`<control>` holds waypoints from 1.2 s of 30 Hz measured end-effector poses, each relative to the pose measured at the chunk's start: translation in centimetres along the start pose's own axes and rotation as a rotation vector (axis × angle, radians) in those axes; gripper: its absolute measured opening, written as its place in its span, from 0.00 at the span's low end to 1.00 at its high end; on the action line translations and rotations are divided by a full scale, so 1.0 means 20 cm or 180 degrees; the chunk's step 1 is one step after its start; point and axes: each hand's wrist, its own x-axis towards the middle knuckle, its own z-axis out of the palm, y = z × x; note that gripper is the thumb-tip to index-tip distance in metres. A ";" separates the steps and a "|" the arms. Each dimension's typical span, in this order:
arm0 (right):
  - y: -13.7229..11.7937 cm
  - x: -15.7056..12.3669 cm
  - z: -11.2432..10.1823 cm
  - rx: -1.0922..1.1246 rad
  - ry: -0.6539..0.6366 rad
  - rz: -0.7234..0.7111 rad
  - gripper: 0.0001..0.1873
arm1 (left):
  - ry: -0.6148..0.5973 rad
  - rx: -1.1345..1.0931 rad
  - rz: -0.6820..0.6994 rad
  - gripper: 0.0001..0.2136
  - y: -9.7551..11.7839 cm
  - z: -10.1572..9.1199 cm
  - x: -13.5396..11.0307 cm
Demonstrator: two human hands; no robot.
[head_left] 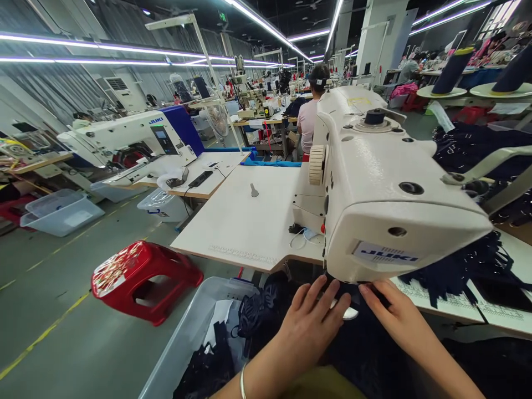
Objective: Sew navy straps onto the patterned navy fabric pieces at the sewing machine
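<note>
The dark navy fabric (369, 349) lay below the front of the white sewing machine (386, 183), spread between the person's forearms and reaching up to the fingertips. It looked light, soft and limp, the kind of cloth that would probably fold or creep under uneven pressure rather than break, and its dull surface suggested little slipperiness. The sensible hold seemed to be close to the machine head, one hand on either side, pressing flat with the pads so the layers stayed smooth. The left hand (313, 316) was palm down, its four visible fingers nearly straight and slightly apart, resting on the dark cloth; its thumb was hidden, so one could not tell whether it gripped. The right hand (388, 307) had its fingers bent, with the tips at the cloth just under the machine's lower edge; whether they pinched it or merely touched it could not be told. A white rounded piece (351, 313) showed between the hands. Beside the left forearm, a clear plastic bin (172, 343) held more dark material (260, 313), while dark strips (461, 271) hung over the table (505, 310) beyond the right hand.
</note>
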 end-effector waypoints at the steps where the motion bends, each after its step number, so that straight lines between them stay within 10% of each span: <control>1: 0.00 0.01 0.00 -0.0041 -0.0018 -0.0030 0.14 | 0.0021 0.0052 -0.0007 0.19 0.00 0.00 0.00; 36: 0.10 0.03 0.04 -0.0238 -0.0214 0.0255 0.22 | 0.0290 0.0135 -0.0244 0.19 0.06 0.03 -0.02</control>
